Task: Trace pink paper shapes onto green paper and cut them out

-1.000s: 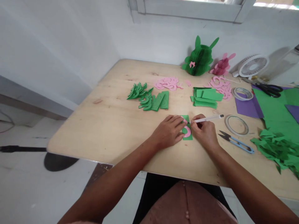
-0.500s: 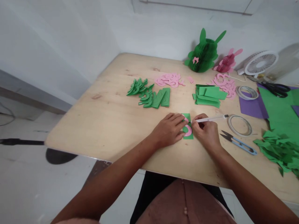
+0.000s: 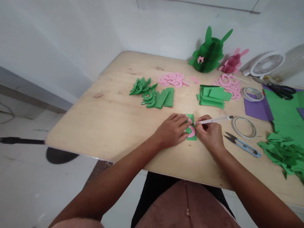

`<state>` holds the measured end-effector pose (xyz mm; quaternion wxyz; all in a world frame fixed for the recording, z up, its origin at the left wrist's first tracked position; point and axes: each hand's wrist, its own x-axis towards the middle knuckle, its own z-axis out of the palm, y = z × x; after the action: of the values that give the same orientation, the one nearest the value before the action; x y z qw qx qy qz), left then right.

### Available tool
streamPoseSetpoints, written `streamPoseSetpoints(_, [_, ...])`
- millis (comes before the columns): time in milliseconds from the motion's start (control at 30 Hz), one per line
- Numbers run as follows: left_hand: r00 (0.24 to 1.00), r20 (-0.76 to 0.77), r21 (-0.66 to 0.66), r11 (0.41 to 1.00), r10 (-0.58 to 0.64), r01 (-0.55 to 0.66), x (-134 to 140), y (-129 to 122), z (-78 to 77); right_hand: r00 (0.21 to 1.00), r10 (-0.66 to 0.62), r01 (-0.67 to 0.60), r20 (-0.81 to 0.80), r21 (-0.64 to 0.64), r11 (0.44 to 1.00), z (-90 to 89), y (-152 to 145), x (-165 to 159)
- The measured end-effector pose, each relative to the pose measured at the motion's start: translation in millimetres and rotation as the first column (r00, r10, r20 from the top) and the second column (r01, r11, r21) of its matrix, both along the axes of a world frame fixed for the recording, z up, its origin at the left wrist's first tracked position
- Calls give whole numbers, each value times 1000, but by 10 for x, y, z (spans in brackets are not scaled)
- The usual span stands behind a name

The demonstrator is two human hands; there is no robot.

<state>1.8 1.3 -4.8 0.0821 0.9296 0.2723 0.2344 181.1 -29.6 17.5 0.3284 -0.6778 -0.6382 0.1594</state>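
My right hand (image 3: 210,133) grips a white pen (image 3: 216,120), its tip at the edge of a curved pink paper cutout (image 3: 192,132). The cutout lies on a small green paper rectangle (image 3: 191,138) on the table. Flat over the left part of both papers rests my left hand (image 3: 173,130), fingers stretched out and pressing down. Part of the cutout is hidden under those fingers. To the right of my right hand lie blue-handled thread snips (image 3: 243,145) and a tape roll (image 3: 244,127).
Behind my hands are green cutouts (image 3: 147,93), pink cutouts (image 3: 173,79) and a stack of green strips (image 3: 212,96). Farther back stand a green paper rabbit (image 3: 209,53), a pink one (image 3: 232,63) and a small fan (image 3: 267,64). Black scissors (image 3: 280,90) and green scraps (image 3: 282,152) lie right.
The view has shifted very slightly. Both hands, the pen and the papers stay in nearly the same place.
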Motion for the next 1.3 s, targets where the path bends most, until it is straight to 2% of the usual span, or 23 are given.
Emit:
streamPoseSetpoints(700, [1000,-8,6,1000,-6,6,-4,0,6,1000,27,-27,-14,-21,999,29,-10,-20])
streamPoseSetpoints(1300, [1000,-27,5,1000,-8,8,0,5,11,994,56,-61,-93,-62,996,16,18,19])
